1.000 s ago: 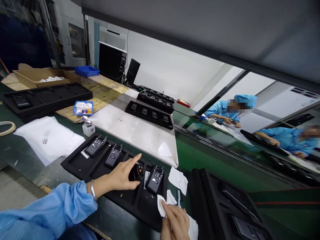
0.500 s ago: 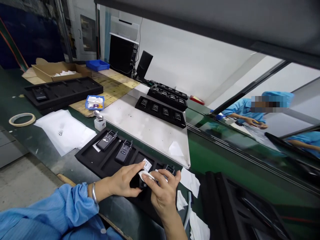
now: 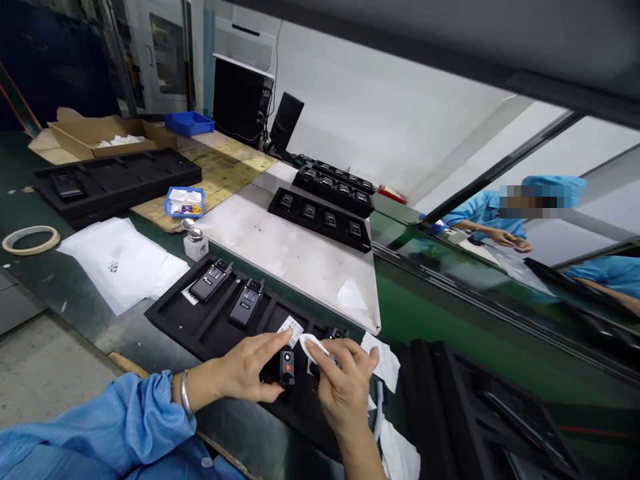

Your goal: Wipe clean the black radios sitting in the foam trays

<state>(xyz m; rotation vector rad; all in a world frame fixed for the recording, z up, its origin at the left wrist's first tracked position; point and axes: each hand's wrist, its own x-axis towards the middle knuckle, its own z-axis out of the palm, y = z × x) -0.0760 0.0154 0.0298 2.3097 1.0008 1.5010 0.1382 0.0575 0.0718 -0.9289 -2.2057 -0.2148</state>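
Note:
My left hand (image 3: 253, 367) is closed around a small black two-way radio (image 3: 287, 367), its end with an orange button turned up towards me. In my right hand (image 3: 345, 380) is a folded white wiping cloth (image 3: 311, 347), pinched by thumb and fingers just right of the radio and apart from it. Below both hands lies a black foam tray (image 3: 173, 317). Upright in its slots lie a black radio (image 3: 211, 281) and another radio (image 3: 247, 303) further right. A printed white label (image 3: 290, 329) shows behind my left fingers. Part of another radio (image 3: 337, 333) shows behind my right hand.
A dispenser bottle (image 3: 195, 245), white sheets (image 3: 125, 263) and a tape roll (image 3: 31, 240) lie to the left. Foam trays of devices (image 3: 320, 219) stand behind. White cloths (image 3: 397, 450) and more foam trays (image 3: 440, 400) are at right. Beyond the green conveyor sits a co-worker (image 3: 480, 213).
My right hand has drawn the cloth off the radio to the right, uncovering its end with the orange button. My left hand keeps hold of the radio.

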